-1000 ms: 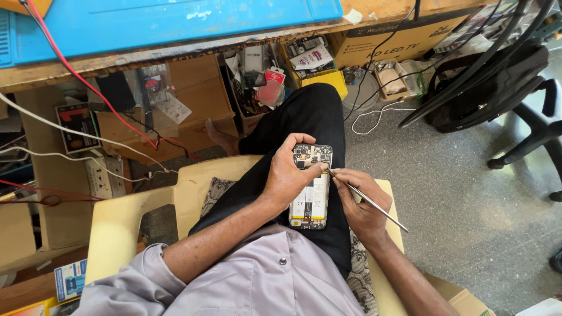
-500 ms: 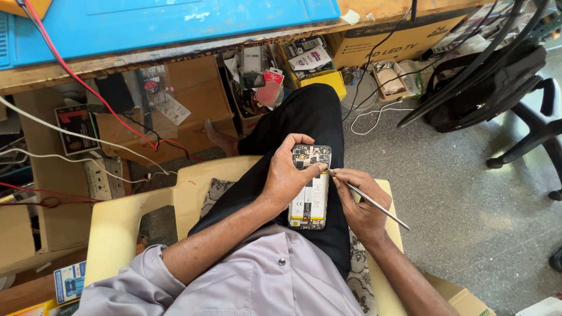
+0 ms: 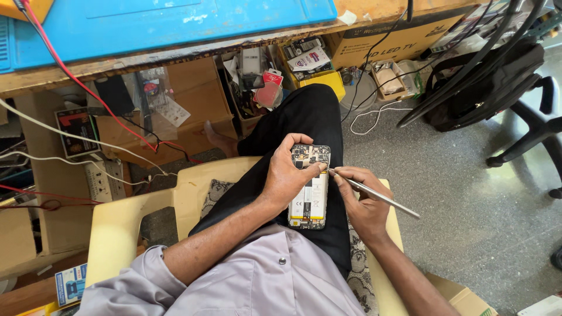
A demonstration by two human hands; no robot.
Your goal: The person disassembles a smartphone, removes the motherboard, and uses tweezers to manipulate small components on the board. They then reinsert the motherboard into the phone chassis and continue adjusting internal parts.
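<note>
Two hands work over an opened phone (image 3: 310, 188) lying on the person's thigh, long axis pointing away from the body. The left hand (image 3: 288, 178) is curled around the phone's left edge, thumb across its upper part. The right hand (image 3: 361, 202), just right of the phone, pinches a thin metal tool (image 3: 374, 194), whose tip meets the phone's right edge near the circuit board. A cream plastic chair (image 3: 126, 225) is beneath.
</note>
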